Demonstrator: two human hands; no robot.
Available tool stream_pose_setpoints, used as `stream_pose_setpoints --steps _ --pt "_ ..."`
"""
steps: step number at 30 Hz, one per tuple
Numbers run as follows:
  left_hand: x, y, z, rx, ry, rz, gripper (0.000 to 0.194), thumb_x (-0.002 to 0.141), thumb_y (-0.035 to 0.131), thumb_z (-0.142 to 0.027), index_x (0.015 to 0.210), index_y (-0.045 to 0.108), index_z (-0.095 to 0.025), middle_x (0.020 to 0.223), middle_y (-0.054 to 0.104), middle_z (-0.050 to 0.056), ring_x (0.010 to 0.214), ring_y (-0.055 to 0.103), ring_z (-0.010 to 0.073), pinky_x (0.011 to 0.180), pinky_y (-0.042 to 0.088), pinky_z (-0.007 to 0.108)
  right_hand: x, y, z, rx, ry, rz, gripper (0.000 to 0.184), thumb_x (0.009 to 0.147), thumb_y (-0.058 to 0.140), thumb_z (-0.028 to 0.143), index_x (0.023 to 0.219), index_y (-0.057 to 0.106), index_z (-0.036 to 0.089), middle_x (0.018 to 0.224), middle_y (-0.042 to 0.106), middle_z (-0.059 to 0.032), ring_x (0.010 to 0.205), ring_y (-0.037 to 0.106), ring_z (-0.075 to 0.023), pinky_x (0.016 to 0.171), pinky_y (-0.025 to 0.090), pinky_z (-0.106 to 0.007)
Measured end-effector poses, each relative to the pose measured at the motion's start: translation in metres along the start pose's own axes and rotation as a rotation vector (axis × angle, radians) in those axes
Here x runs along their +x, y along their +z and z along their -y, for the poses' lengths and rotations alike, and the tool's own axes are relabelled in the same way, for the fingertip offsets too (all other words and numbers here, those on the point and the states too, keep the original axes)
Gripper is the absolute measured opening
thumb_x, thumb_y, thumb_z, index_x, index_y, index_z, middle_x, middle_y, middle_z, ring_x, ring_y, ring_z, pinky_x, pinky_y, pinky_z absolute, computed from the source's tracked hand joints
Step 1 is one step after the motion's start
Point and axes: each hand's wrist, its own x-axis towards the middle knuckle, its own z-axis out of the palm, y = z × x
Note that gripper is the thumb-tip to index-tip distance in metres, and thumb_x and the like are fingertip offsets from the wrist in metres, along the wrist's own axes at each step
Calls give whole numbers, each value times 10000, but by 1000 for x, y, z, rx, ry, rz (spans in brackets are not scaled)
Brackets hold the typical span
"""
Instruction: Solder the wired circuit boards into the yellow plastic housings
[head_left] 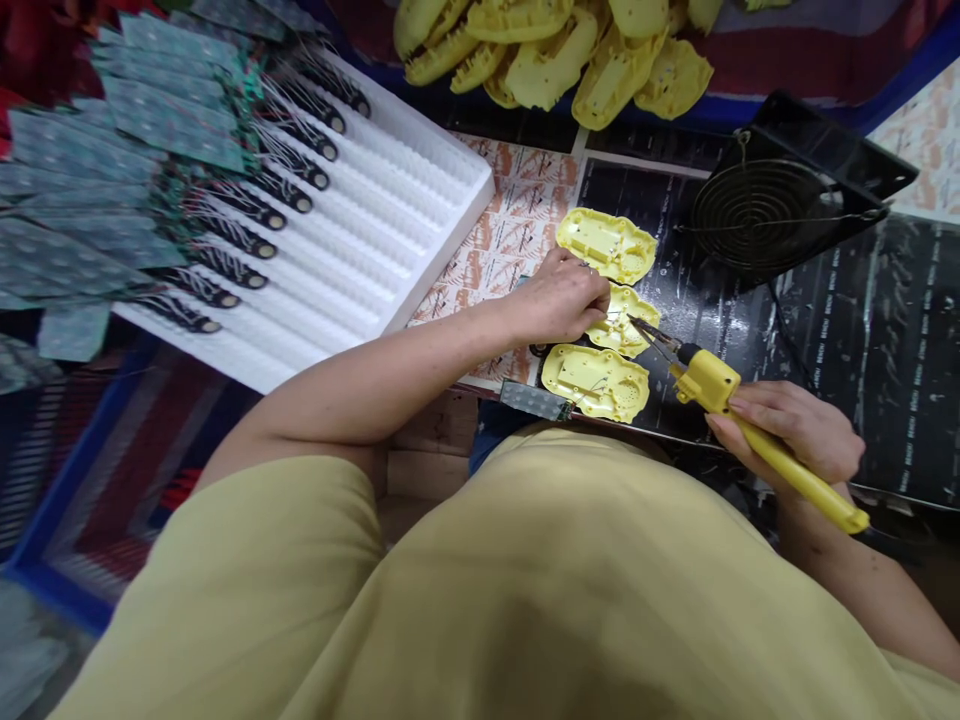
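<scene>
Three yellow plastic shells lie in a row on the table: a far shell (606,243), a middle shell (626,322) and a near shell (596,381). My left hand (559,298) rests on the middle shell with its fingers pinched together, holding something too small to name. My right hand (795,430) is wrapped round a yellow soldering iron (750,420), whose metal tip reaches the middle shell beside my left fingers. A small green circuit board (534,400) lies against the near shell's left end.
A white foam tray (390,230) at the left holds several green circuit boards with wired black parts. A heap of yellow shells (555,50) lies at the back. A black fan (780,200) stands at the right on the dark mat (862,330).
</scene>
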Motion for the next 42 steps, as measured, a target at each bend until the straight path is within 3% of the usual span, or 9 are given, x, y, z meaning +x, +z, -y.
stream_pose_setpoints --steps 12,16,19,24,28,33,37,40,42 --pt "0 3 3 4 23 -29 142 903 615 -176 864 747 -210 901 784 36 992 698 239 1227 360 503 8 7 -4 56 -50 60 284 847 948 174 977 703 238 814 799 15 678 776 -174 559 627 -259" --pt "-1 3 2 23 45 -35 164 919 598 -180 870 753 -204 882 781 34 980 701 236 1214 379 512 2 -1 -6 -1 27 -18 243 876 917 173 976 715 263 832 799 36 685 773 -168 589 644 -269" --pt "-1 2 3 37 56 -30 177 936 589 -187 881 757 -202 879 784 35 981 705 235 1211 385 512 0 -1 -8 -21 -14 -25 254 872 922 184 993 710 252 830 796 40 667 766 -162 571 631 -258" --pt "1 2 2 71 43 -22 183 945 589 -194 892 765 -199 902 794 44 993 707 243 1192 402 510 0 6 -8 -166 48 -26 324 914 904 280 1197 748 252 912 824 9 695 784 -183 606 650 -269" --pt "-3 4 -2 83 39 -23 195 959 584 -195 915 774 -203 934 805 55 1013 710 251 1191 411 508 -2 9 -9 -176 57 -88 496 952 869 286 1424 716 259 1006 842 -20 775 812 -202 682 675 -275" --pt "-6 2 10 103 78 -47 284 1009 601 -306 1163 813 -196 1286 792 145 1283 675 340 1218 426 548 3 8 -9 -199 -5 -129 588 1023 784 451 1549 666 216 945 833 -49 748 805 -201 677 648 -256" --pt "15 -5 23 144 -58 -166 511 1090 523 -372 1537 673 -175 1704 566 200 1564 538 364 1317 386 553 19 13 -8 -234 -74 -33 517 1131 601 463 1588 620 220 717 764 11 546 723 -160 546 561 -230" --pt "23 -11 15 222 -177 -32 572 1128 439 -289 1649 564 -90 1767 475 216 1659 467 300 1360 368 428 25 24 -18 -325 -62 99 301 1127 618 327 1407 720 288 650 714 65 421 620 -132 446 480 -236" --pt "21 -14 4 247 -185 42 589 1165 396 -366 1696 517 -141 1782 472 162 1644 494 278 1369 362 432 29 35 -33 -294 -72 142 239 1118 604 293 1310 747 292 805 792 34 536 709 -158 487 534 -249"
